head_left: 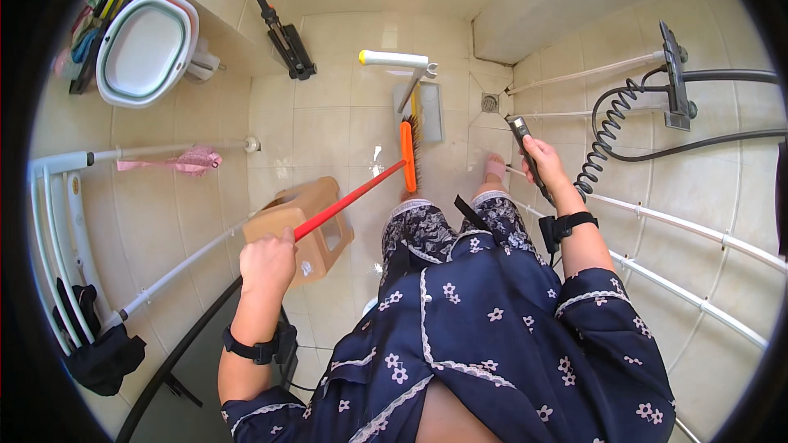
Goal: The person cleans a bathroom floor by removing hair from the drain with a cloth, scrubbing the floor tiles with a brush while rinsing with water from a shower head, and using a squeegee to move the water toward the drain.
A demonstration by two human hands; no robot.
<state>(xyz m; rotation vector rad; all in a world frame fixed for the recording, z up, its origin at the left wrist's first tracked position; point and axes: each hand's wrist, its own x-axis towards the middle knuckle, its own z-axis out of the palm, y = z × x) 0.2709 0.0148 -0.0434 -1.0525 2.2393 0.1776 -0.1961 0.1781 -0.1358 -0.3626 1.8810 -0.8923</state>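
My left hand (268, 262) is closed around the red handle of a broom. Its orange head (408, 156), edged with dark bristles, is angled over the floor just ahead of my feet. In my right hand (545, 166) is a black handheld sprayer (520, 129), its grey head tipped up and away from me. A coiled black hose (606, 135) hangs beside my right wrist; where it joins the sprayer is hard to make out. Beyond the broom head lies a grey dustpan (431, 111) with a white, yellow-tipped handle (394, 58).
A tan plastic stool (324, 197) stands left, under the broom handle. White pipes (689, 234) run along the right wall, near a floor drain (490, 103). A white basin (144, 49) hangs at upper left, and a black floor tool (291, 49) leans in the far left corner.
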